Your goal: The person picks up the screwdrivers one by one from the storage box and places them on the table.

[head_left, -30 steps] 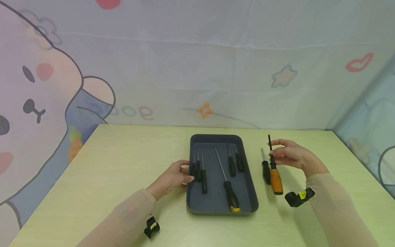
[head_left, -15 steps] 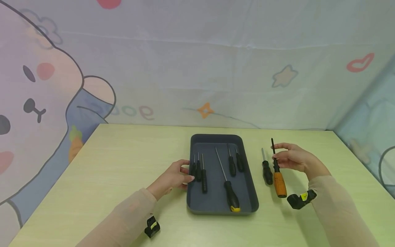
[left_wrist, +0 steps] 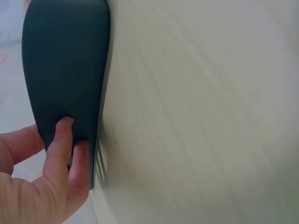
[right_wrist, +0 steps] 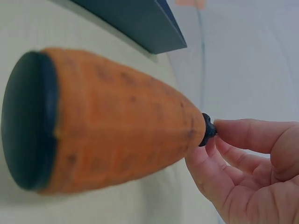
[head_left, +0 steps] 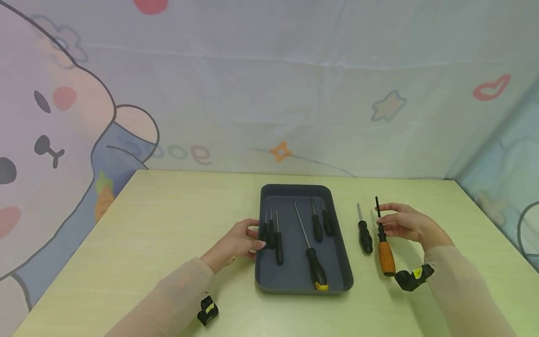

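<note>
In the head view a dark grey tray (head_left: pixel 290 279) lies on the table. My left hand (head_left: pixel 240 239) holds its left wall, thumb over the rim; the left wrist view shows fingers (left_wrist: pixel 62 140) against the outer side. Right of the tray, my right hand (head_left: pixel 406 223) pinches an orange-handled screwdriver (head_left: pixel 386 257) by its dark shaft, just above the handle. Its tip points away from me, and the thick orange handle (right_wrist: pixel 126 126) fills much of the right wrist view. Between tray and right hand, a black-handled screwdriver (head_left: pixel 365 238) lies on the table.
Several black-handled screwdrivers lie inside the tray, among them a long screwdriver with a yellow handle end (head_left: pixel 316 269). A printed cloth (head_left: pixel 236 93) hangs behind the table's back edge. The pale wooden table (head_left: pixel 177 210) stretches out to the left.
My right hand has moved right and slightly toward me with the orange screwdriver, which now stands apart from the black-handled one on the table. The left hand and tray have stayed in place.
</note>
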Action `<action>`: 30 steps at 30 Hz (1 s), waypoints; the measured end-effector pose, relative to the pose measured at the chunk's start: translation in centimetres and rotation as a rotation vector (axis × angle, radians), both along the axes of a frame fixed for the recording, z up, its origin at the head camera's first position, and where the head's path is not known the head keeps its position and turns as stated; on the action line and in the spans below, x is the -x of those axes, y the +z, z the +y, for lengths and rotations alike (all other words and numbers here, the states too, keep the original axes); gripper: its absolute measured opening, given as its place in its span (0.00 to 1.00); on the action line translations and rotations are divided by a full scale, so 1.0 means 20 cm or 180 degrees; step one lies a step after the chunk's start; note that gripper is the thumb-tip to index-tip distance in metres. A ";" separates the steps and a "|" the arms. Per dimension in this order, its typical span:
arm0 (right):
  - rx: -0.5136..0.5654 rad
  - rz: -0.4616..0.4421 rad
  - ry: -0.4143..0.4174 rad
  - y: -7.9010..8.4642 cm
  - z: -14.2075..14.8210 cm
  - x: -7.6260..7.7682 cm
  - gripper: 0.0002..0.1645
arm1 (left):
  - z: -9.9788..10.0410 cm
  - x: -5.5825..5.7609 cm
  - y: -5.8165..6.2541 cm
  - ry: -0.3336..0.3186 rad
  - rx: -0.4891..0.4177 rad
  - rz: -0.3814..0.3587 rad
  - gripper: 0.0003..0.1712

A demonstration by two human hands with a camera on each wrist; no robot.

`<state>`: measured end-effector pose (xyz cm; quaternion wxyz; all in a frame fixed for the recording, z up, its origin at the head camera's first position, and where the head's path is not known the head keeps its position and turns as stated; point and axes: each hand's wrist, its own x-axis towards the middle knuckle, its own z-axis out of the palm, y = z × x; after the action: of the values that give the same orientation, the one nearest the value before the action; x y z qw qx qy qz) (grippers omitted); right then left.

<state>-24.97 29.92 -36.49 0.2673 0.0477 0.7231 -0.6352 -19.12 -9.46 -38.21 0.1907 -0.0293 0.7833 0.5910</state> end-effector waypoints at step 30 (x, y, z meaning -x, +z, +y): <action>-0.0650 0.0084 0.0000 -0.09 0.00 0.03 0.34 | 0.00 0.00 -0.01 0.0007 -0.0003 0.0018 0.34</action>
<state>-25.65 29.93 -38.35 0.2515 0.0663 0.7875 -0.5588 -19.12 -9.46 -38.36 0.1878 -0.0283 0.7835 0.5916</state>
